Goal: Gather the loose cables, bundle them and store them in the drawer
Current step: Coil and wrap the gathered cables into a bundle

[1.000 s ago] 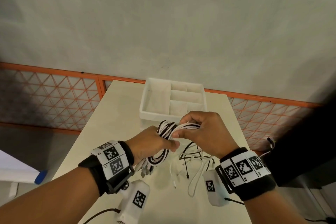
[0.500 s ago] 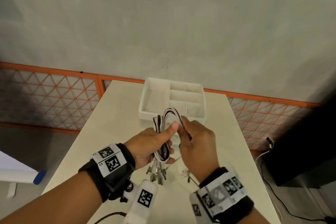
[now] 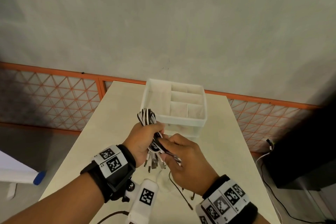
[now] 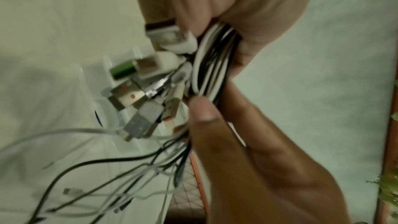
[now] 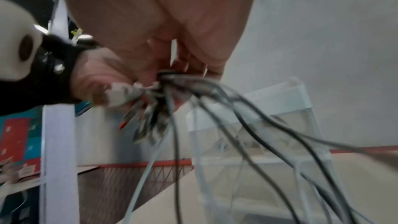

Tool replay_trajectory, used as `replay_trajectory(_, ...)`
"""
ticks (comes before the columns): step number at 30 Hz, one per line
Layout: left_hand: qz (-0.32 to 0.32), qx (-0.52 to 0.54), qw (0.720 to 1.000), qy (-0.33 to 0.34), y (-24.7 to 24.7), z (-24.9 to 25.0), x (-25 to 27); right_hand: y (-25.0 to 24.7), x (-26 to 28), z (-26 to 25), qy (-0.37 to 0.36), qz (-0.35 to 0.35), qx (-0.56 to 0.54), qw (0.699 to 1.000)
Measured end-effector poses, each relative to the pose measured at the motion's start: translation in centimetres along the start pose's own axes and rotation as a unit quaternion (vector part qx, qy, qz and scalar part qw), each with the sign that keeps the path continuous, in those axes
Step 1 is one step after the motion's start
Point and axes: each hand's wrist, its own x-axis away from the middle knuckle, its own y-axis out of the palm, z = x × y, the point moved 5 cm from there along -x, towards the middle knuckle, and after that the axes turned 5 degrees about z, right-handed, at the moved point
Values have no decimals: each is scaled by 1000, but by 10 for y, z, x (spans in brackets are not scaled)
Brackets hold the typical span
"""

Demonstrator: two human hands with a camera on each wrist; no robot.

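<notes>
Our left hand [image 3: 145, 140] clenches the cable bundle [image 3: 147, 118] upright so our right hand [image 3: 181, 160] can pinch its loose tails [image 4: 107, 168] for wrapping.

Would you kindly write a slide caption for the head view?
Left hand grips a looped cable bundle while the right hand pinches its strands before the white divided organizer.

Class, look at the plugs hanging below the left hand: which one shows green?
The plug with the green tip, at the outer edge of the cluster; the other plugs look silver or white.
</notes>
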Motion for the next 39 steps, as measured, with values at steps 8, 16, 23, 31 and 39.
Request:
replay_trajectory(8,-120,-217,959,135,20,17,24,-21,-47,-12,164,-34,-92,982)
replay_trajectory(16,-134,-229,946,185,16,19,30,-6,-48,-8,184,-47,-213,958)
replay_trajectory(23,-77,-87,979,166,4,40,14,16,-17,20,248,-142,-169,943)
replay_trajectory(31,-175,38,971,160,-3,57,19,-6,3,66,330,-126,73,933)
replay_trajectory(39,-168,41,971,165,-1,56,18,-30,6,101,312,-103,244,912)
